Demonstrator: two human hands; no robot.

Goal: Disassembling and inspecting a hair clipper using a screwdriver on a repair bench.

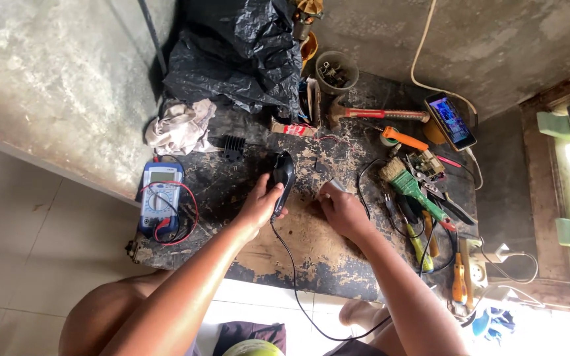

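Counter (311, 250): dark, worn and stained top, set against a concrete wall.
Black plastic bag (239, 53): crumpled, at the far edge.
Crumpled cloth (179, 125): just left of the bag.
Blue multimeter (161, 198): near the left edge, with red and black leads coiled around it.
Left hand (260, 204): grasping a black corded device (284, 177) at mid-counter, its cable trailing off the near edge.
Right hand (341, 209): fingers pinched on a small pale object (335, 186), just right of the device.
Green-handled brush (411, 188): among the tools to the right.

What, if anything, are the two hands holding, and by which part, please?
Left hand grips the black corded computer mouse by its side. Right hand pinches a small pale object; its kind is unclear.
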